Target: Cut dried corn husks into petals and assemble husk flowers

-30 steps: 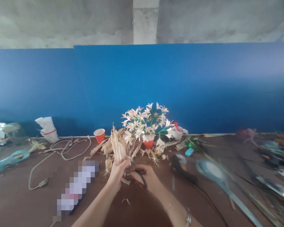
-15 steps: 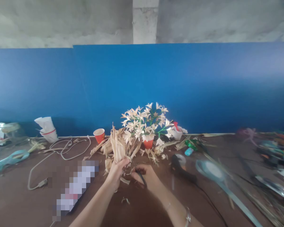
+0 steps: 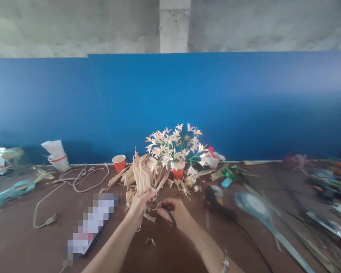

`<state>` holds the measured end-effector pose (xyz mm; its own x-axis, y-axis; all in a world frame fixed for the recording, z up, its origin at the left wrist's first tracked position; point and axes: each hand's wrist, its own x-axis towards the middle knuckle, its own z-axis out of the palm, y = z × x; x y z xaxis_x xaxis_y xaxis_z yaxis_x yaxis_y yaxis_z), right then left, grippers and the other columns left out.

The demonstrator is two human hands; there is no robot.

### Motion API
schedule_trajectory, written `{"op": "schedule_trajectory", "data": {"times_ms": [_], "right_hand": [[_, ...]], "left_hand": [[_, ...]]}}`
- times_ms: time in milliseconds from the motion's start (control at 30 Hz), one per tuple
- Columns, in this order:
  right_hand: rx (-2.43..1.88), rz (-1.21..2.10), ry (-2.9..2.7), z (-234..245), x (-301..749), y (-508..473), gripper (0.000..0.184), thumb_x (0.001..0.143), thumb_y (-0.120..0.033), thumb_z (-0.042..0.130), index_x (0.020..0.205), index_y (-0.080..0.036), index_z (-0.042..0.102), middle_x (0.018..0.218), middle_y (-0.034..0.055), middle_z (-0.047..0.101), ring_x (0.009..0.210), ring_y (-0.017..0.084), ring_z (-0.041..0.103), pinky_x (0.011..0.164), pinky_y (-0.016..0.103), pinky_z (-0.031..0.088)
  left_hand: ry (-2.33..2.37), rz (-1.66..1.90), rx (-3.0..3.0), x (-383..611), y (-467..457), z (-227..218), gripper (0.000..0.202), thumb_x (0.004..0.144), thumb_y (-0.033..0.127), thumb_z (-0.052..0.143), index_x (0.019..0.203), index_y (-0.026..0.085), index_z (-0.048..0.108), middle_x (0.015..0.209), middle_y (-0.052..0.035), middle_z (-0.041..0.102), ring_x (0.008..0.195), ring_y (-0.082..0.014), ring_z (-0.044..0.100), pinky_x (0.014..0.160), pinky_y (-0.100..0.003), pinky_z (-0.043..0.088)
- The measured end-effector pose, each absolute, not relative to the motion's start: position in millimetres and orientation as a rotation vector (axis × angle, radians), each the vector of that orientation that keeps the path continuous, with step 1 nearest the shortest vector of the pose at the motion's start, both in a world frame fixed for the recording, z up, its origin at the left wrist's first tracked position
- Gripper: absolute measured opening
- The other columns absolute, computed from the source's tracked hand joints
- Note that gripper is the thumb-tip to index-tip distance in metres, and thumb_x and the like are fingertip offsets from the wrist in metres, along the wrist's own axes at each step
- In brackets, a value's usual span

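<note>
My left hand [image 3: 138,208] is closed round the base of a dried corn husk [image 3: 141,175] that stands upright above the brown table [image 3: 22,242]. My right hand [image 3: 178,214] is closed on a pair of black scissors [image 3: 165,206], whose blades point up-left at the bottom of the husk, close to my left fingers. Small husk scraps [image 3: 150,240] lie on the table just below my hands. Behind them stands a bunch of cream husk flowers [image 3: 176,146] in an orange cup [image 3: 178,173].
A second orange cup [image 3: 119,163], stacked white cups [image 3: 57,156] and a pale cable [image 3: 74,180] lie at the left. A black glue gun [image 3: 217,204], tape roll [image 3: 218,189], teal ribbon [image 3: 261,214] and blurred clutter fill the right. A blue board [image 3: 216,106] backs the table.
Both hands have stayed nearly in place; the scissors have shifted slightly at the husk's base. Nothing else has moved.
</note>
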<state>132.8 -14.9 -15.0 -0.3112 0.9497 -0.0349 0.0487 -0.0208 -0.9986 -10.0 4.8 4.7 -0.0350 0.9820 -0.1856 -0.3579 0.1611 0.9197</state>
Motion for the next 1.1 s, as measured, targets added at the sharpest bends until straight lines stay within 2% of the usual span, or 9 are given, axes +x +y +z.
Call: {"op": "schedule_trajectory", "data": {"times_ms": [167, 400, 567, 700, 867, 1000, 1100], "right_hand": [[-1.118, 1.426, -1.482, -17, 134, -13, 0.033, 0.064, -0.047, 0.067, 0.069, -0.014, 0.064, 0.040, -0.0070, 0.043, 0.034, 0.005, 0.035, 0.033, 0.017, 0.026], [-1.110, 1.395, -1.510, -12, 134, -15, 0.033, 0.064, -0.047, 0.067, 0.068, -0.014, 0.065, 0.042, -0.0059, 0.045, 0.036, 0.006, 0.037, 0.036, 0.017, 0.028], [-1.152, 1.377, -1.500, -14, 138, -11, 0.034, 0.063, -0.047, 0.068, 0.070, -0.014, 0.064, 0.040, -0.0068, 0.045, 0.032, 0.006, 0.037, 0.033, 0.018, 0.027], [-1.208, 1.262, -1.384, -19, 146, -1, 0.033, 0.061, -0.044, 0.069, 0.072, -0.015, 0.062, 0.043, -0.0058, 0.049, 0.031, 0.006, 0.039, 0.031, 0.018, 0.029], [-1.219, 1.086, -1.338, -15, 155, 3, 0.027, 0.065, -0.038, 0.067, 0.076, -0.014, 0.064, 0.046, -0.0048, 0.050, 0.038, 0.008, 0.042, 0.037, 0.018, 0.033], [-1.251, 0.977, -1.356, -12, 157, 1, 0.025, 0.066, -0.035, 0.067, 0.079, -0.014, 0.065, 0.054, -0.0021, 0.056, 0.047, 0.011, 0.050, 0.044, 0.020, 0.039], [-1.248, 0.927, -1.379, -15, 157, 2, 0.024, 0.065, -0.034, 0.067, 0.078, -0.014, 0.065, 0.059, -0.0002, 0.059, 0.055, 0.013, 0.054, 0.051, 0.021, 0.042]], "left_hand": [[1.068, 1.321, 0.782, -9, 3, 9, 0.018, 0.051, 0.022, 0.069, 0.051, 0.015, 0.053, 0.043, 0.0068, 0.046, 0.039, -0.0055, 0.041, 0.039, -0.017, 0.030], [1.118, 1.299, 0.777, -11, 7, 5, 0.017, 0.050, 0.025, 0.069, 0.057, 0.014, 0.058, 0.046, 0.0041, 0.052, 0.042, -0.0087, 0.047, 0.041, -0.019, 0.034], [1.165, 1.287, 0.855, -14, 8, 6, 0.017, 0.052, 0.027, 0.068, 0.052, 0.014, 0.058, 0.043, 0.0046, 0.049, 0.040, -0.0084, 0.044, 0.042, -0.020, 0.033], [1.300, 1.261, 1.062, -16, 10, 7, 0.014, 0.052, 0.025, 0.069, 0.050, 0.014, 0.060, 0.040, 0.0044, 0.049, 0.040, -0.0088, 0.042, 0.043, -0.021, 0.031], [1.276, 1.092, 1.332, -8, 10, 0, 0.019, 0.054, 0.023, 0.068, 0.041, 0.015, 0.058, 0.036, 0.0034, 0.046, 0.038, -0.0087, 0.038, 0.043, -0.022, 0.027], [1.248, 1.096, 1.358, -4, 8, -1, 0.009, 0.055, 0.022, 0.069, 0.053, 0.014, 0.068, 0.042, 0.0014, 0.052, 0.042, -0.0105, 0.042, 0.044, -0.022, 0.030], [1.241, 1.240, 1.220, -6, 4, 3, 0.018, 0.060, 0.031, 0.068, 0.063, 0.014, 0.070, 0.044, 0.0013, 0.051, 0.043, -0.0107, 0.043, 0.044, -0.021, 0.031]]}}
